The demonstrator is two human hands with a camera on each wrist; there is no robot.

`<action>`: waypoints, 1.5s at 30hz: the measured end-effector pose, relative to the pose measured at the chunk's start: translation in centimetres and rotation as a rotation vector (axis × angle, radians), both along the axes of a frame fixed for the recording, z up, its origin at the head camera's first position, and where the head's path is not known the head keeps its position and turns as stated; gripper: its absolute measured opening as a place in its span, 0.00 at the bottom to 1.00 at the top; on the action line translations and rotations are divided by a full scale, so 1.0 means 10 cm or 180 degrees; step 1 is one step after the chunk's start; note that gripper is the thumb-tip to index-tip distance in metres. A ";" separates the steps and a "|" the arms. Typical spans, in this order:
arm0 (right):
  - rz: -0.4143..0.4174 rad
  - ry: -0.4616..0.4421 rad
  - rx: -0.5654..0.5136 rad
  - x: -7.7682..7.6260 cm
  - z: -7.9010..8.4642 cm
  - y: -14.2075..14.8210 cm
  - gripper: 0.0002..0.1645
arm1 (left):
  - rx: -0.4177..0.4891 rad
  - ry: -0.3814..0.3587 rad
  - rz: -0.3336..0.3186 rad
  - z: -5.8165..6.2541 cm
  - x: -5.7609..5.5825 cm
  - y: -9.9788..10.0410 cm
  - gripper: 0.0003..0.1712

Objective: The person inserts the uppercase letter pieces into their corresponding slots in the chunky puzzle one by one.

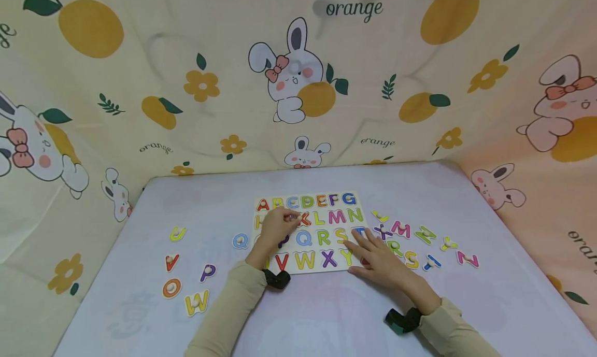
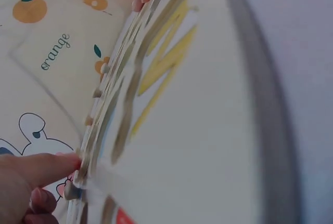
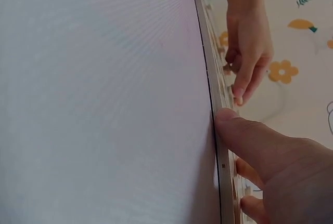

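Note:
A white alphabet board (image 1: 317, 261) with colored letters lies mid-table. My left hand (image 1: 275, 227) reaches over its left part and pinches the knob of the red letter K (image 1: 305, 219) at the K slot; whether the piece sits fully flat cannot be told. In the right wrist view, the left hand's (image 3: 250, 52) thumb and finger meet on a small knob. My right hand (image 1: 380, 258) rests with spread fingers on the board's lower right, covering some letters there; its thumb (image 3: 250, 135) touches the board's edge in the right wrist view.
Left of the board lie loose knobbed letters: blue Q (image 1: 240, 241), yellow U (image 1: 177, 233), red V (image 1: 171, 262), purple P (image 1: 208, 272), orange O (image 1: 171, 288) and yellow W (image 1: 197, 302). Several more, including pink M (image 1: 401, 229) and yellow S (image 1: 411, 259), lie to the right. A printed curtain (image 1: 354, 61) hangs behind.

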State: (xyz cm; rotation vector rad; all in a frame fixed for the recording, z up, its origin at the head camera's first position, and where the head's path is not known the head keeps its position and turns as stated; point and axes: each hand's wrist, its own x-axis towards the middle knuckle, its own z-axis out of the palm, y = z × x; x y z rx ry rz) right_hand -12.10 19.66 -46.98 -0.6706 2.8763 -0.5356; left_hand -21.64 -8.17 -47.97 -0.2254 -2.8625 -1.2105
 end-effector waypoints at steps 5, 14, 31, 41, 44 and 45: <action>0.0014 -0.0005 -0.0026 0.01 0.01 0.00 0.39 | -0.0075 -0.0056 0.0091 0.02 0.03 0.03 0.11; 0.0013 0.0006 -0.0042 0.01 0.00 -0.01 0.39 | -0.0249 0.0374 0.0070 -0.01 0.02 0.06 0.09; 0.0007 -0.0002 -0.0025 0.00 0.00 0.01 0.40 | 0.0032 0.0120 -0.0038 0.01 0.00 0.02 0.13; -0.0010 -0.0065 -0.0008 0.00 0.04 0.00 0.39 | 0.0259 -0.0035 -0.0376 0.14 0.11 -0.24 0.12; 0.0003 -0.0072 -0.0027 -0.01 0.05 0.00 0.39 | 0.0070 -0.0002 -0.0413 0.20 0.15 -0.30 0.12; 0.0004 -0.0076 -0.0039 -0.01 0.05 -0.01 0.39 | -0.0029 0.0014 -0.0417 0.21 0.17 -0.32 0.12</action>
